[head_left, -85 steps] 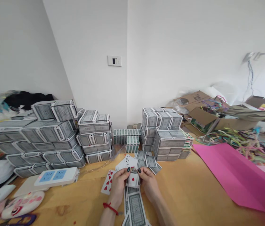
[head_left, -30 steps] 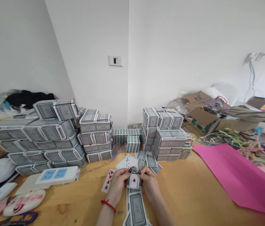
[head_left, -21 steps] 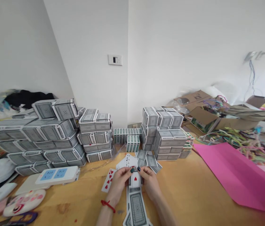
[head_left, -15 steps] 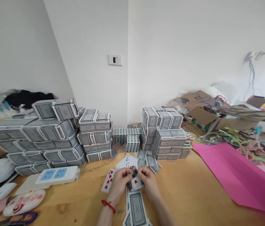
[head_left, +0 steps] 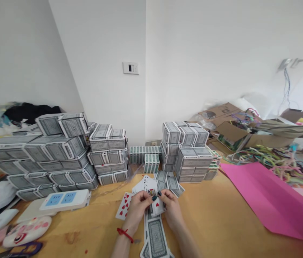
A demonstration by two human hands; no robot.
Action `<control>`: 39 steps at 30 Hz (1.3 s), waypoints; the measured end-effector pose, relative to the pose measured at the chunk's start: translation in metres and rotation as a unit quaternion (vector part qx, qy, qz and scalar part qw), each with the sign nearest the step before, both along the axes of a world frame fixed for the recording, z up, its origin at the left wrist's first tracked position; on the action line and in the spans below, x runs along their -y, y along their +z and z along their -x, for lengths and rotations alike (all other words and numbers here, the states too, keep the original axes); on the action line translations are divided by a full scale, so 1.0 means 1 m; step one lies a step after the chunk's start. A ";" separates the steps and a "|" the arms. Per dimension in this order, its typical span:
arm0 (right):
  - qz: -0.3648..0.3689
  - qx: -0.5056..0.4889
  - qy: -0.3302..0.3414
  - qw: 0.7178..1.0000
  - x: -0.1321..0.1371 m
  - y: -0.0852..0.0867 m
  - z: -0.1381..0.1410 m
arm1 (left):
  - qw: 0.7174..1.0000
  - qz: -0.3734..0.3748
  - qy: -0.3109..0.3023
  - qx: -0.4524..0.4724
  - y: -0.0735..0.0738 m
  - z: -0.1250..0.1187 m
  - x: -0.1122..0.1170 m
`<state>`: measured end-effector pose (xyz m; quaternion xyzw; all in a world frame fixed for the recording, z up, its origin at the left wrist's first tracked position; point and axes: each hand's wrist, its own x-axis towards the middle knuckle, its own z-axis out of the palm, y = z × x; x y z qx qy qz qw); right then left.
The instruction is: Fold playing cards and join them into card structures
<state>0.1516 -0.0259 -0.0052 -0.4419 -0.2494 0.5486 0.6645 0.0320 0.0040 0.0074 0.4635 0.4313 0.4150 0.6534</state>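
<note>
Between both hands is a playing card point(head_left: 157, 208) with a red heart on its face, perhaps bent. My left hand point(head_left: 137, 208), with a red cord bracelet at the wrist, pinches its left side. My right hand point(head_left: 171, 208) pinches the right side; the fingers behind the card are hidden. Right below lies a stack of face-down cards point(head_left: 156, 236) with grey-green backs. A face-up hearts card point(head_left: 123, 205) rests left of my left hand. Beyond the hands are a fan of face-up cards point(head_left: 143, 184) and several face-down cards point(head_left: 172, 182).
Stacked blocks of folded cards point(head_left: 70, 152) fill the back left, with more card blocks point(head_left: 194, 154) at the back right. A white power strip point(head_left: 65, 199) lies left. A pink sheet point(head_left: 269, 200), colourful cords point(head_left: 269, 161) and a cardboard box point(head_left: 233, 134) are at right.
The heart card has shifted slightly right and tilted. My right thumb has moved away from the left thumb, which were close together before. The other cards stay put.
</note>
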 end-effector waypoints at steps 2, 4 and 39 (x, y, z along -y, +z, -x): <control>0.004 -0.009 -0.012 1.000 -0.001 -0.001 0.000 | 1.000 -0.007 0.014 -0.002 0.000 -0.001 0.000; 0.003 -0.006 -0.021 1.000 -0.001 -0.002 0.001 | 1.000 -0.015 0.021 -0.005 0.000 -0.001 0.000; -0.008 0.192 -0.063 0.979 -0.003 0.000 -0.002 | 0.980 -0.134 0.053 -0.134 -0.008 -0.002 -0.002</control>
